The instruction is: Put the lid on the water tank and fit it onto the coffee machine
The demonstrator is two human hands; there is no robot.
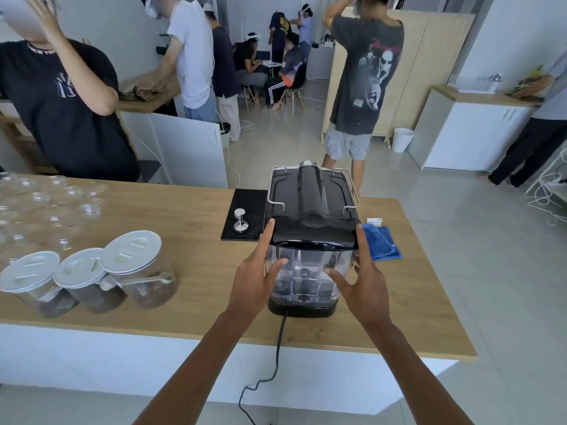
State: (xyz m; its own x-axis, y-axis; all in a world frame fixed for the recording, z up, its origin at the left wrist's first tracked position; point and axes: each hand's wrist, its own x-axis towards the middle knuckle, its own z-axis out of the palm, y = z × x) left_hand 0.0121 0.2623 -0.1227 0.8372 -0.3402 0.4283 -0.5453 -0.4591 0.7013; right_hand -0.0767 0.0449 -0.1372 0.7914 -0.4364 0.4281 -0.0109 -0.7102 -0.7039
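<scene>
A black coffee machine (pixel 310 191) stands on the wooden counter (pixel 190 228), its back facing me. The clear water tank (pixel 308 271) sits upright against the machine's rear, above the black base. A glossy black lid (pixel 316 234) covers the tank's top. My left hand (pixel 256 274) lies on the tank's left side, index finger stretched up to the lid's corner. My right hand (pixel 363 271) presses the tank's right side, thumb up along the lid's edge. Both hands hold the tank between them.
Three lidded glass jars (pixel 89 277) with a scoop stand at the left, clear cups (pixel 46 207) behind them. A metal tamper (pixel 240 220) rests on a black mat (pixel 244 214). A blue cloth (pixel 382 242) lies right of the machine. The power cord (pixel 277 348) hangs over the counter's near edge. Several people stand beyond.
</scene>
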